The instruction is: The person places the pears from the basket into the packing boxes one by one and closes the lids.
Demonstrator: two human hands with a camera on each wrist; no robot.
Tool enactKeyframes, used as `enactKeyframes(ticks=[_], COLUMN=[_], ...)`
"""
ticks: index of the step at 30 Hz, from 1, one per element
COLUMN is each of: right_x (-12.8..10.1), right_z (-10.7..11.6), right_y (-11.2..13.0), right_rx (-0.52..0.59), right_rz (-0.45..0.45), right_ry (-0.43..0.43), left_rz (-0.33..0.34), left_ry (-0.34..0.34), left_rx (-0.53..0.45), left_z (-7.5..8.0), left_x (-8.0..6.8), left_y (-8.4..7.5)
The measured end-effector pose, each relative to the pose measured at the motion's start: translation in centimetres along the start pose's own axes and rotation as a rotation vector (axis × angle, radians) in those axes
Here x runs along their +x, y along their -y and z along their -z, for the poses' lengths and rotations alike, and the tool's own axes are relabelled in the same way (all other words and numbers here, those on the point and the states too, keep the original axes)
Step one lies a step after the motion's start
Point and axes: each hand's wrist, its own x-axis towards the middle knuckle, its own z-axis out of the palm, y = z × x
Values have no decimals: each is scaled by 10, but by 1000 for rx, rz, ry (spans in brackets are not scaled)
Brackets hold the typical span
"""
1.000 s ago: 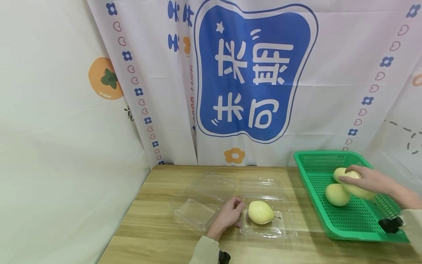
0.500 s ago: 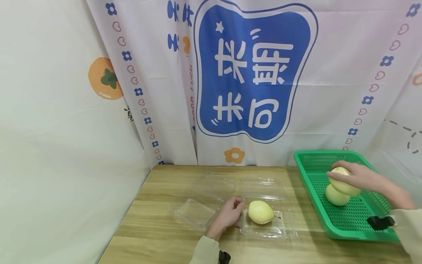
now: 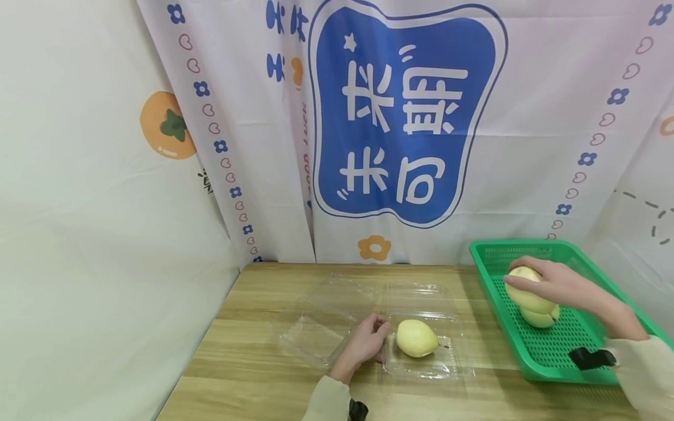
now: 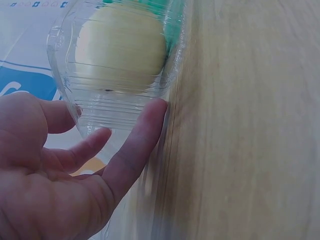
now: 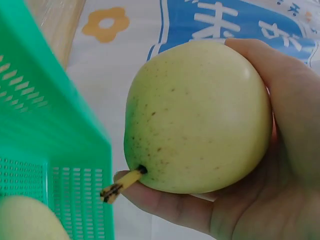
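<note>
My right hand [image 3: 558,285] grips a pale yellow-green pear [image 3: 528,298] above the green basket [image 3: 497,304]. In the right wrist view this pear [image 5: 195,120] shows brown specks and a short stem, with fingers and thumb round it. Beneath it, a second pear [image 3: 540,319] in the basket is partly covered. My left hand [image 3: 365,339] touches the left side of an opened clear plastic clamshell box [image 3: 447,365]; its fingers are spread and fairly straight against the wall in the left wrist view. One pear [image 3: 417,338] lies inside the box.
More clear plastic boxes [image 3: 310,339] lie left of my left hand on the wooden table [image 3: 231,351]. A printed cloth [image 3: 347,240] hangs behind the table. The basket's raised rim stands between the held pear and the box.
My right hand has lifted the pear and carried it left over the basket, above the other pear. The left hand and the pear in the box have stayed put.
</note>
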Motion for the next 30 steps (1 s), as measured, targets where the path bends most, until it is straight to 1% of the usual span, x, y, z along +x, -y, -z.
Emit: enactKeyframes(ticks=[6,15,20,30], right_x=[4,10,12,14], right_z=[-6,-20,-25,-40], right_y=[10,19,28,42], right_rx=[-21,-11,3,23], right_rz=[15,62,58,67], right_ry=[-6,2,33,38], left_rz=[1,1,2,4], left_ry=[-4,-9,-5,17], left_rx=[-8,5,-2,-25], left_z=[0,0,1,1], left_x=[1,2,2,3], left_y=[0,1,2,3])
